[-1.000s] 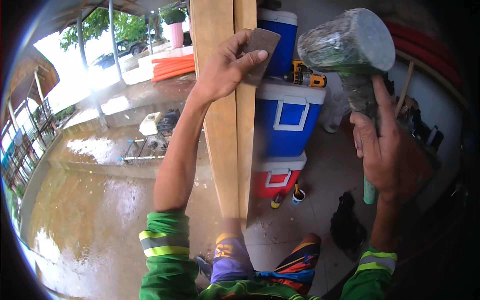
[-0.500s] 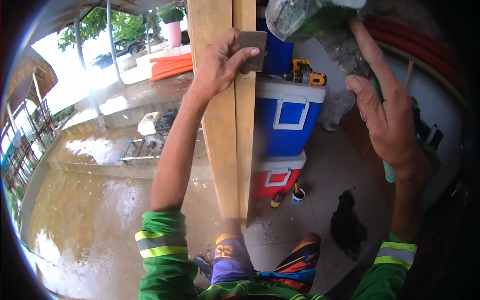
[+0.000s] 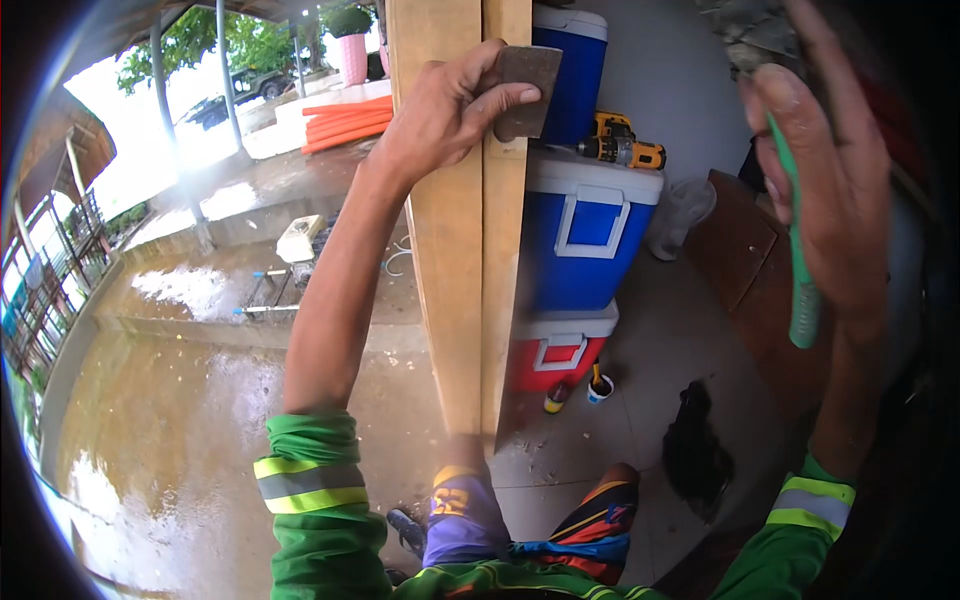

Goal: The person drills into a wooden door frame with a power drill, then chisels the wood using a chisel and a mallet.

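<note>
From the head camera, the left hand pinches a small dark block between thumb and fingers and presses it flat on the edge of the tall wooden post, near the top. The right hand is lifted high, its fingers curled around the green handle of a mallet. Only a bit of the mallet head shows at the top edge.

To do this step well, I think the block should sit flat and still on the wood, with the holding fingers kept to the side, away from where the mallet lands. The hit should come down straight.

Behind the post stand a blue cooler on a red cooler, with a yellow drill on top. The floor is wet.

A second ago the big mallet head was in full view, lower down. Now it has swung up almost out of sight. The block has stayed on the post.
</note>
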A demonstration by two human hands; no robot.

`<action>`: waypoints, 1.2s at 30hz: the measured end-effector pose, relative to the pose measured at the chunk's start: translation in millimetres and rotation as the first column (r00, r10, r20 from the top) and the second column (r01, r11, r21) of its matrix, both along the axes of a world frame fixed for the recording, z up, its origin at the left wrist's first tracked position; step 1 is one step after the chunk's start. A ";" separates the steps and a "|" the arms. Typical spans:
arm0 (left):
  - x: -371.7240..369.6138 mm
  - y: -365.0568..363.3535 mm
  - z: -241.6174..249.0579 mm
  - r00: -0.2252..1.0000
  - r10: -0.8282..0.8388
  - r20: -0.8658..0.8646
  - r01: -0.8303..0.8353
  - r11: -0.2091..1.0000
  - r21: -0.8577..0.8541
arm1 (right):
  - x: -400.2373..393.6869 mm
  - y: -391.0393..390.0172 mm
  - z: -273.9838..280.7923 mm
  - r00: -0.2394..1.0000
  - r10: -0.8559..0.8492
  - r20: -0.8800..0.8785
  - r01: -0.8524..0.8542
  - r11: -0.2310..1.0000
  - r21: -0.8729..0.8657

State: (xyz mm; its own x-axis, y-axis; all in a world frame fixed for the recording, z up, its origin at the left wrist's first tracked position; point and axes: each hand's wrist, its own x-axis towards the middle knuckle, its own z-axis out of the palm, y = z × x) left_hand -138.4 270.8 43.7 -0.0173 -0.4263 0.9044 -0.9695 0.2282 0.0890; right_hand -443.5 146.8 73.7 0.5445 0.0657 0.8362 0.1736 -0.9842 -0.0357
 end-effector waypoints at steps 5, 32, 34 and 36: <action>2.3 0.3 1.7 0.996 0.058 -0.067 -0.055 0.997 0.052 | 22.6 1.3 13.5 0.997 -0.008 -0.079 0.012 0.999 0.046; -31.0 2.4 10.5 0.964 -0.090 -0.250 0.096 0.995 0.012 | 29.1 5.4 43.9 0.994 0.045 -0.095 -0.023 0.975 0.221; -28.2 -2.4 15.2 0.969 -0.022 -0.246 0.029 0.999 0.023 | 26.2 5.4 45.3 0.991 0.065 -0.121 -0.033 0.966 0.255; -30.4 -5.0 16.9 0.973 0.031 -0.227 -0.027 0.999 0.020 | 22.5 7.0 47.5 0.976 0.082 -0.201 -0.017 0.952 0.305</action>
State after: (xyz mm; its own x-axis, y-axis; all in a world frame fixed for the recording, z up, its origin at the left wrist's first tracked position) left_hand -168.7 265.8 60.6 0.2009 -0.4387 0.8759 -0.9296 0.1966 0.3117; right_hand -421.0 153.8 121.2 0.7112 -0.1395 0.6890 0.1782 -0.9124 -0.3686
